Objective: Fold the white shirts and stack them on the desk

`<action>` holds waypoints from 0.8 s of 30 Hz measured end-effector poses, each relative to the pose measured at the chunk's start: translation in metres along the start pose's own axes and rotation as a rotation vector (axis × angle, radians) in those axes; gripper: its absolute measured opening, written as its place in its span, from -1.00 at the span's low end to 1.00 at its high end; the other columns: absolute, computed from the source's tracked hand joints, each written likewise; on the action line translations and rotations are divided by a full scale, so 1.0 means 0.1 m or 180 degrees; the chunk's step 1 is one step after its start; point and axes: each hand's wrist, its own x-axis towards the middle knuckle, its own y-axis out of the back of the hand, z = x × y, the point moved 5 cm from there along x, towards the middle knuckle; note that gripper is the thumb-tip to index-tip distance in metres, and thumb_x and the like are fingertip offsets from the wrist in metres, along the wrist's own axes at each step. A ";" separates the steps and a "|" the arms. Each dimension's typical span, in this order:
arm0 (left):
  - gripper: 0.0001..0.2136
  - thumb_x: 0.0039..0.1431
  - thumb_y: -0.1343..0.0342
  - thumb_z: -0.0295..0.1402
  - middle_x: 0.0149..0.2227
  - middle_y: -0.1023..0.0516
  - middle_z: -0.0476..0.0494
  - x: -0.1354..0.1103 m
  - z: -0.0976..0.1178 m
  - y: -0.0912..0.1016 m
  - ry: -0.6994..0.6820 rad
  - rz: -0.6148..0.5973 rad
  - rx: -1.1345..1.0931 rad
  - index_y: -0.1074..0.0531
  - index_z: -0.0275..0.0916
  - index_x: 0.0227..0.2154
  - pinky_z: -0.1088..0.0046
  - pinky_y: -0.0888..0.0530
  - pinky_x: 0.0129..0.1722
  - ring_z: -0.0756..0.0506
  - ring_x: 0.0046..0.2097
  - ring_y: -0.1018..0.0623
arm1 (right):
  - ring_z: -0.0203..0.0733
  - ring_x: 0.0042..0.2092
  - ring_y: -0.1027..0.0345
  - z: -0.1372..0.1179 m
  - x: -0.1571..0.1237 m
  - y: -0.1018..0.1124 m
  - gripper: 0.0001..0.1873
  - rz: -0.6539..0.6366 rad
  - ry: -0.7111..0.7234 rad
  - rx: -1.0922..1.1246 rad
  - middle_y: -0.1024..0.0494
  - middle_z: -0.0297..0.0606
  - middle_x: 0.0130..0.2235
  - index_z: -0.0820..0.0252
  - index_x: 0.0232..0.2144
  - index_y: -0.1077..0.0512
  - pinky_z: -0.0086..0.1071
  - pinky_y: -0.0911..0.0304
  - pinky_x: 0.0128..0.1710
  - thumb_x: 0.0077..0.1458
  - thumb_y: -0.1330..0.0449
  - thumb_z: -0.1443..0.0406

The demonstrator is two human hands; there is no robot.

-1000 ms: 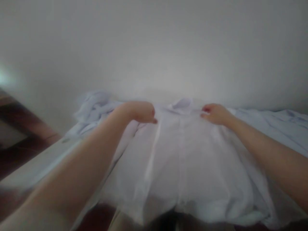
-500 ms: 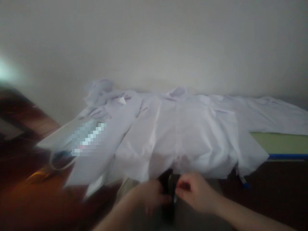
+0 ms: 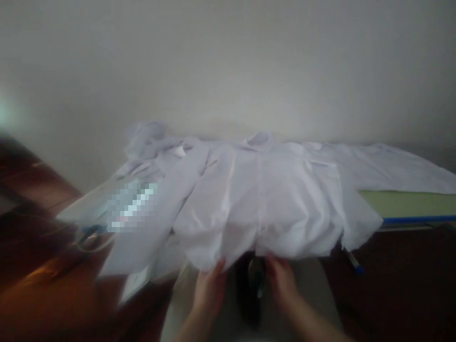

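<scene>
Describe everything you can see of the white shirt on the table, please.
The white shirt looks like thin, light cloth. It lies spread flat, front up, its collar at the far side near the wall and its hem hanging over the near edge. A middle seam runs down the front; one sleeve stretches toward the near left. The cloth is creased. The left hand and right hand reach up to the hem from below; blur hides whether they grip it. More white cloth lies beside it, over the table.
</scene>
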 end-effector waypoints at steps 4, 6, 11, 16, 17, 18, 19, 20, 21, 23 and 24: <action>-0.53 0.03 -0.24 -0.54 0.00 -0.55 -0.03 -0.13 0.03 0.09 0.0357 0.0230 -0.0172 -0.38 -0.07 0.02 0.35 -0.49 0.05 -0.14 0.07 -0.50 | -0.19 -0.22 -0.44 0.05 0.07 0.11 -0.54 0.0212 -0.0160 0.0740 -0.55 -0.34 -0.28 0.16 -0.28 -0.44 -0.39 -0.34 -0.26 -0.24 -0.44 0.11; -0.58 0.07 -0.23 -0.47 -0.02 -0.56 -0.06 -0.24 -0.03 0.10 0.0668 0.0321 -0.0356 -0.39 -0.08 0.01 0.31 -0.52 0.01 -0.16 0.05 -0.52 | -0.21 -0.24 -0.45 0.03 0.06 0.14 -0.56 0.0190 -0.0199 0.0952 -0.56 -0.35 -0.29 0.16 -0.28 -0.44 -0.37 -0.37 -0.24 -0.24 -0.44 0.15; -0.74 0.02 -0.29 -0.30 -0.15 -0.62 -0.18 -0.52 -0.30 0.10 0.1505 0.0019 -0.0493 -0.52 -0.17 -0.19 0.29 -0.54 -0.09 -0.22 -0.07 -0.59 | -0.13 -0.17 -0.50 -0.07 -0.07 0.13 -0.53 0.0078 -0.0228 0.1074 -0.59 -0.30 -0.16 0.14 -0.19 -0.46 -0.32 -0.42 -0.18 -0.19 -0.42 0.14; -0.70 -0.14 -0.39 -0.36 -0.19 -0.62 -0.23 -0.61 -0.39 -0.07 0.1237 -0.0857 -0.0111 -0.57 -0.27 -0.27 0.29 -0.51 -0.09 -0.22 -0.10 -0.59 | -0.10 -0.11 -0.49 0.04 -0.24 0.15 -0.54 -0.0104 -0.0392 0.1191 -0.59 -0.29 -0.13 0.12 -0.19 -0.48 -0.26 -0.42 -0.12 -0.19 -0.43 0.18; -0.68 -0.16 -0.39 -0.39 -0.17 -0.61 -0.26 -0.60 -0.39 -0.12 0.1174 -0.1005 -0.0038 -0.57 -0.29 -0.26 0.28 -0.49 -0.03 -0.23 -0.07 -0.57 | -0.09 -0.11 -0.49 0.08 -0.26 0.16 -0.55 -0.0133 -0.0417 0.1241 -0.59 -0.27 -0.14 0.14 -0.21 -0.48 -0.26 -0.42 -0.12 -0.21 -0.44 0.20; -0.67 -0.16 -0.40 -0.40 -0.15 -0.60 -0.28 -0.60 -0.40 -0.16 0.1136 -0.1112 0.0016 -0.57 -0.30 -0.24 0.26 -0.46 0.02 -0.24 -0.04 -0.56 | -0.09 -0.13 -0.49 0.10 -0.29 0.17 -0.56 -0.0152 -0.0432 0.1286 -0.60 -0.26 -0.16 0.17 -0.22 -0.49 -0.25 -0.41 -0.12 -0.22 -0.45 0.21; -0.66 -0.15 -0.39 -0.41 -0.12 -0.60 -0.30 -0.59 -0.42 -0.18 0.1116 -0.1167 0.0052 -0.57 -0.31 -0.23 0.25 -0.43 0.07 -0.25 -0.01 -0.54 | -0.09 -0.14 -0.49 0.12 -0.32 0.18 -0.57 -0.0166 -0.0437 0.1319 -0.60 -0.24 -0.17 0.18 -0.23 -0.49 -0.25 -0.41 -0.12 -0.22 -0.45 0.22; -0.67 -0.11 -0.37 -0.40 -0.09 -0.58 -0.30 -0.57 -0.43 -0.20 0.1099 -0.1179 0.0062 -0.57 -0.31 -0.21 0.23 -0.40 0.11 -0.25 0.02 -0.53 | -0.08 -0.14 -0.49 0.12 -0.35 0.18 -0.57 -0.0182 -0.0427 0.1348 -0.60 -0.24 -0.17 0.19 -0.23 -0.49 -0.25 -0.41 -0.13 -0.21 -0.44 0.22; -0.68 -0.06 -0.35 -0.38 -0.06 -0.57 -0.31 -0.56 -0.44 -0.20 0.1095 -0.1159 0.0050 -0.56 -0.31 -0.19 0.22 -0.37 0.13 -0.25 0.04 -0.51 | -0.07 -0.11 -0.48 0.11 -0.38 0.18 -0.58 -0.0215 -0.0409 0.1371 -0.60 -0.23 -0.16 0.18 -0.22 -0.50 -0.25 -0.40 -0.12 -0.20 -0.44 0.21; -0.72 0.02 -0.30 -0.32 -0.07 -0.58 -0.28 -0.51 -0.47 -0.17 0.1081 -0.0999 0.0025 -0.56 -0.29 -0.19 0.19 -0.38 0.12 -0.25 0.04 -0.52 | -0.04 -0.03 -0.45 0.06 -0.44 0.16 -0.56 -0.0300 -0.0354 0.1424 -0.58 -0.23 -0.11 0.16 -0.19 -0.49 -0.25 -0.39 -0.10 -0.17 -0.43 0.18; -0.76 0.04 -0.28 -0.29 -0.11 -0.60 -0.25 -0.49 -0.48 -0.15 0.1083 -0.0898 0.0035 -0.56 -0.27 -0.22 0.18 -0.41 0.09 -0.24 -0.01 -0.55 | -0.04 0.00 -0.43 0.04 -0.46 0.16 -0.54 -0.0319 -0.0333 0.1441 -0.57 -0.23 -0.09 0.15 -0.17 -0.49 -0.24 -0.39 -0.08 -0.17 -0.42 0.17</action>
